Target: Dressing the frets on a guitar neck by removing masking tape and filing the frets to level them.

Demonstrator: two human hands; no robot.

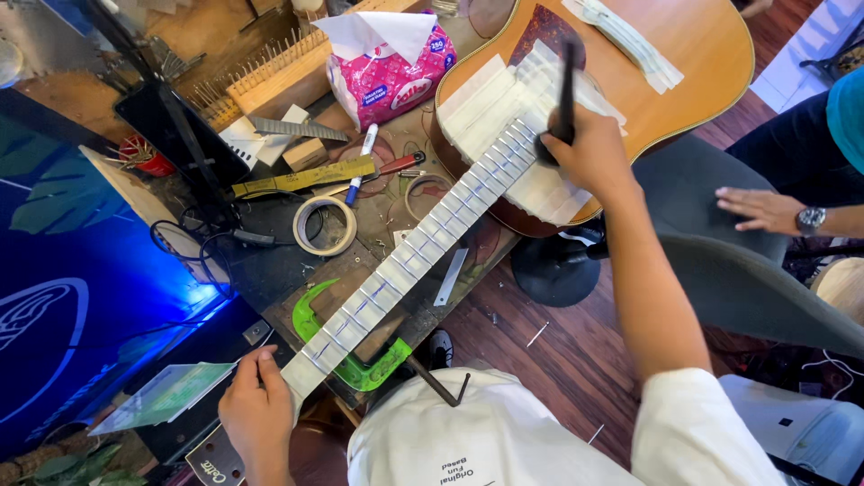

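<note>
An acoustic guitar lies across the cluttered surface, its taped neck running from far right to near left. The right hand, arm outstretched, grips a dark tool upright where neck meets body. The left hand clasps the neck's near end beside a green clamp.

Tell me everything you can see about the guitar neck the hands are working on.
The guitar neck runs diagonally from the lower left up to the orange-brown guitar body. Pale masking tape covers the fingerboard, leaving thin metal frets bare as cross lines. It lies across a cluttered workbench, over a green clamp. The left hand grips its lower end; the right hand holds a dark tool upright at the upper frets, near the body.
</note>
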